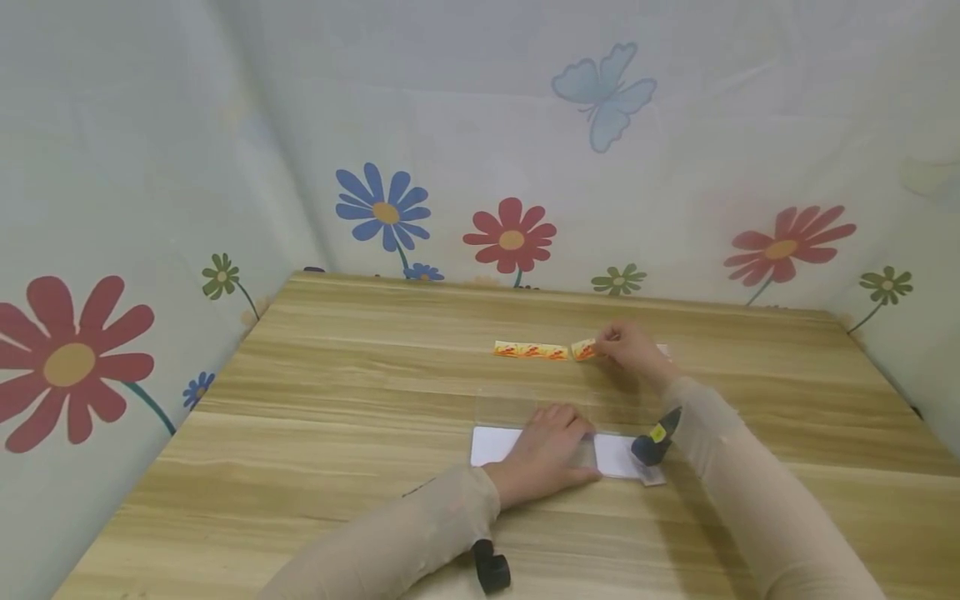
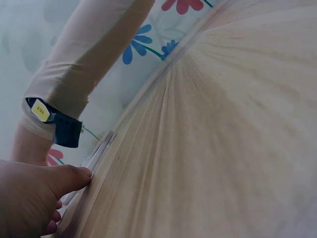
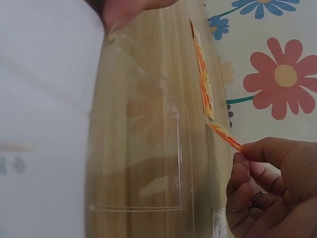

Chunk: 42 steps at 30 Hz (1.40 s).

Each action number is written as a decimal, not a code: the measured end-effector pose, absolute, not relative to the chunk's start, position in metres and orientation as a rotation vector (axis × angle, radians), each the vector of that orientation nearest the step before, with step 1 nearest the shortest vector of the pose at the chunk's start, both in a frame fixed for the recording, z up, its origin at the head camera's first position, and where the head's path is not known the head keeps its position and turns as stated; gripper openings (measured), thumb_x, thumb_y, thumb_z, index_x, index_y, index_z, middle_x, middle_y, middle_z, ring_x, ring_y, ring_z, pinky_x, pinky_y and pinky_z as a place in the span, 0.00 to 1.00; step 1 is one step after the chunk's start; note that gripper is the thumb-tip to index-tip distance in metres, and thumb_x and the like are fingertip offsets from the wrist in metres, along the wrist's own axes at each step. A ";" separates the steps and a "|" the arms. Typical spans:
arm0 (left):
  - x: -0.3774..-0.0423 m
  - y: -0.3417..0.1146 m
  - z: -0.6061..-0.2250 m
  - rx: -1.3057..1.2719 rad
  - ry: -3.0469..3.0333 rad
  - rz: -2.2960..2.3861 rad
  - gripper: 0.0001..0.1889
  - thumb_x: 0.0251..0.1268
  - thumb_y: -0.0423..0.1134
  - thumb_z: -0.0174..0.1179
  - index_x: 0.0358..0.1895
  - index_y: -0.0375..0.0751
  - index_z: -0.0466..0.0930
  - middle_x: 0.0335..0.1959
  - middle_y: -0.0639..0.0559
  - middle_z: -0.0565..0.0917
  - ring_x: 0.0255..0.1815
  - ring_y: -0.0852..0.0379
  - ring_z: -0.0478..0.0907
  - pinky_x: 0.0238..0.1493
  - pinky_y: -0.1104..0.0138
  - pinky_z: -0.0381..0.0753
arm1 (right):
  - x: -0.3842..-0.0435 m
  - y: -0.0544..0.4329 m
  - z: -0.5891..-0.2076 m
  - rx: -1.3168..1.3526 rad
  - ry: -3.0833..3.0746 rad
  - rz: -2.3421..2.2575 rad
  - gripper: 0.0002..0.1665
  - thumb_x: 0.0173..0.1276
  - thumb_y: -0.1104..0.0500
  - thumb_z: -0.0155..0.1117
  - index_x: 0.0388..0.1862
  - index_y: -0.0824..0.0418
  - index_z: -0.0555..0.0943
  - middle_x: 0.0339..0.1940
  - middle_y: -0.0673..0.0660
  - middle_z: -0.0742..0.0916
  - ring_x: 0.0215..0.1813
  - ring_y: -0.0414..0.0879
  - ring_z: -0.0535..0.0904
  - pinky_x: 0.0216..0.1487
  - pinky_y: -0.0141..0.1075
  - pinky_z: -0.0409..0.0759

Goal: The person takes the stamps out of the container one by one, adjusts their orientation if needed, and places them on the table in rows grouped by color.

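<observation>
- Fingers of our right hand, just right of centre in the head view, pinch the right end of a small yellow-and-red piece between thumb and forefinger; in the right wrist view we see the other fingers curled in below.
- That piece sits slightly above and right of the other hand, tilted, just beside the right end of a yellow-and-red row on the table.
- Our left hand, lower centre of the head view, holds a white panel across its width, thumb at the near edge and fingers bent over towards the far one.
- Clear plastic cover extends from the panel's far edge; we find its outline in the middle of the right wrist view.
- Small pale piece lies at the bottom of that same view, partly behind the right hand.
- Black wrist cameras sit at both cuffs of our beige sleeves.
- Wood-grain table fills the lower frame.
- Pale backdrop rises behind, with a blue butterfly at upper right and a large red flower at far left.
</observation>
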<state>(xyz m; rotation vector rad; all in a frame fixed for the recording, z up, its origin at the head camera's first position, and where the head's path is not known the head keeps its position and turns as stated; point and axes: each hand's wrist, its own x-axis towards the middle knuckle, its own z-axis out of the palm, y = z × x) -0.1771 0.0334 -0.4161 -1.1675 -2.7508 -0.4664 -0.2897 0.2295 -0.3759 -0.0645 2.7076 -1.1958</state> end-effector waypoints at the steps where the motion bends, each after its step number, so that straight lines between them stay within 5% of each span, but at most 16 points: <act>1: -0.177 0.033 -0.416 -1.168 -2.750 -0.466 0.25 0.56 0.60 0.64 0.51 0.48 0.79 0.49 0.56 0.77 0.54 0.58 0.72 0.60 0.65 0.70 | -0.290 0.229 -0.376 -0.062 2.708 -1.190 0.10 0.66 0.62 0.58 0.39 0.70 0.75 0.22 0.52 0.79 0.24 0.40 0.71 0.26 0.29 0.72; 42: -0.175 0.033 -0.414 -1.142 -2.792 -0.447 0.26 0.56 0.61 0.63 0.51 0.48 0.79 0.49 0.56 0.76 0.55 0.58 0.72 0.60 0.66 0.70 | -0.293 0.223 -0.377 -0.015 2.774 -0.984 0.12 0.61 0.60 0.61 0.35 0.70 0.79 0.23 0.56 0.84 0.27 0.42 0.75 0.29 0.30 0.72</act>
